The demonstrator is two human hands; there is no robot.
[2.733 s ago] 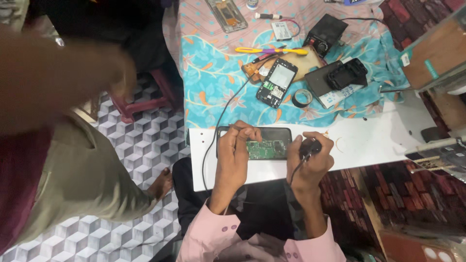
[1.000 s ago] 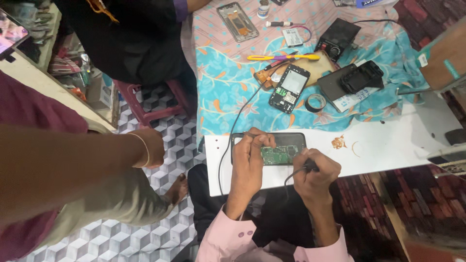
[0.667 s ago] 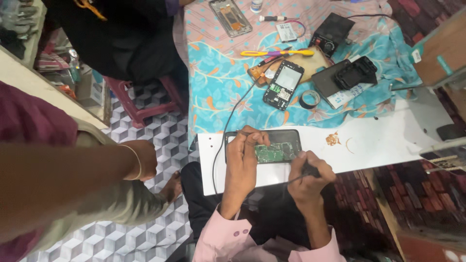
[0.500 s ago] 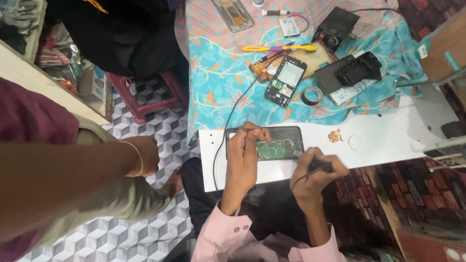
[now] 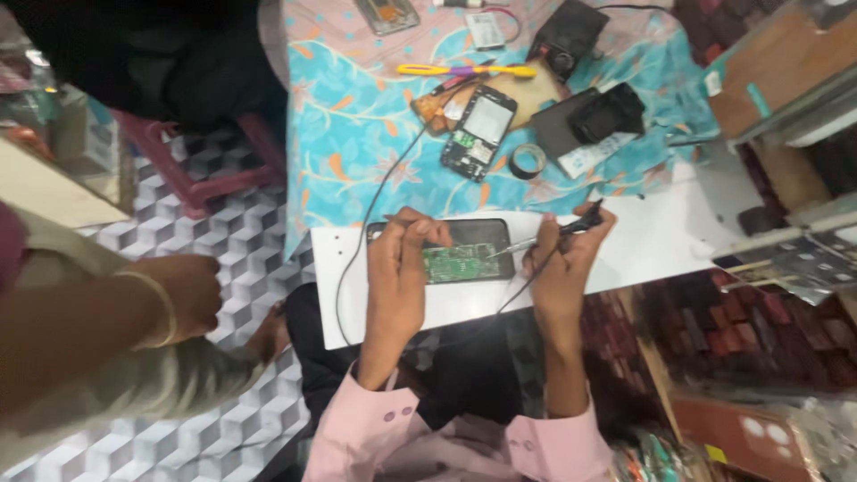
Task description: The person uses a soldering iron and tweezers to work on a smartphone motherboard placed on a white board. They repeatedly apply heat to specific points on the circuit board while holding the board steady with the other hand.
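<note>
Far left, a bystander's arm [image 5: 134,312] w/ a bangle hangs over the patterned floor, fist loosely curled, well apart from the work.

The left hand [image 5: 399,268] lies on the left end of the opened phone [image 5: 451,252], fingers curled round thin tweezers [image 5: 397,220] whose tips poke out toward 9 o'clock; thumb and forefinger pinch them shut. Palm covers the phone's left third, pinning it to the white board [image 5: 643,259] that sits on the counter [image 5: 357,134].

The phone's long axis runs 9-to-3, i.e. across the person's body. Its green circuit board [image 5: 460,263] shows in the middle, just at 3 o'clock of the left hand's knuckles.

The right hand [image 5: 562,268] is closed in a pen grip round the soldering iron [image 5: 544,238]. Iron's long axis runs from 2 o'clock (dark handle, near the fingertips) down to 8 o'clock, w/ the metal tip at, maybe on, the circuit board's right edge; contact too small to tell. So the work spot lies at 9 o'clock of the right hand, near, and at 3 o'clock of the left. Both hands are about equally near; the right carries the tool. Iron's cable [image 5: 375,205] loops off the board's left side up toward 12.

Beyond, at 12 to 1 o'clock on the floral cloth: a second opened phone [image 5: 479,132], a tape roll [image 5: 527,161], a yellow-purple tool [image 5: 464,70], black units [image 5: 607,112].
</note>
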